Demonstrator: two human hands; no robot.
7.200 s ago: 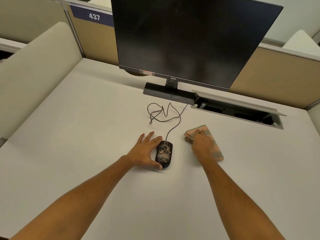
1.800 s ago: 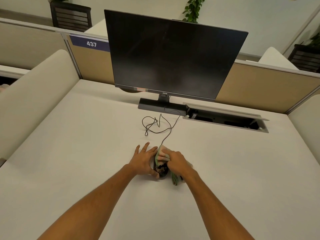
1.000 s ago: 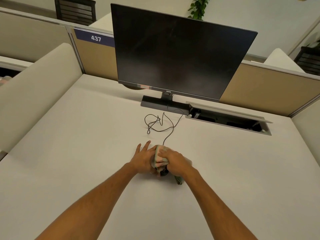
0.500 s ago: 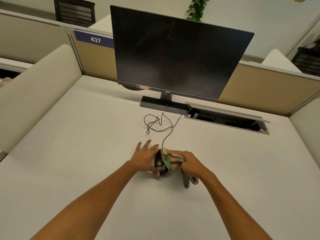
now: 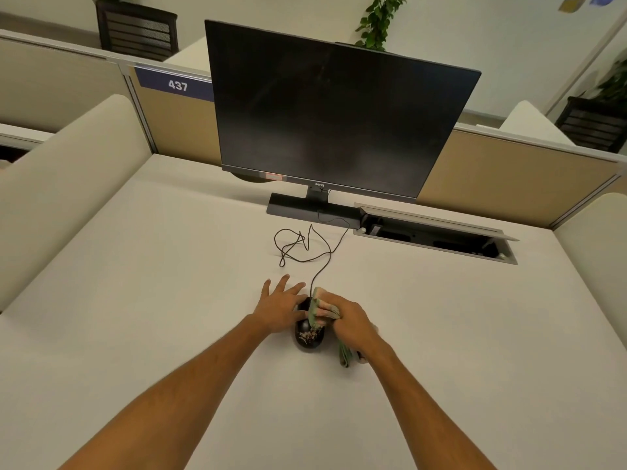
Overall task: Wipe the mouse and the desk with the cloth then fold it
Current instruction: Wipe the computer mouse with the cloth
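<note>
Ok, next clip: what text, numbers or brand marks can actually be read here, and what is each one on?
"437": white digits on the blue sign on the partition behind the desk.
"BenQ": brand mark on the bottom bezel of the monitor.
Red sticker on the bezel's left part: too small to read.
Posters on the far wall, top right: cut off and blurred, unreadable.
Nothing readable on the mouse or the cloth.

Right hand [image 5: 353, 322] presses cloth [image 5: 320, 308] on mouse [image 5: 308, 335]; left hand [image 5: 280, 308] steadies mouse.
</note>
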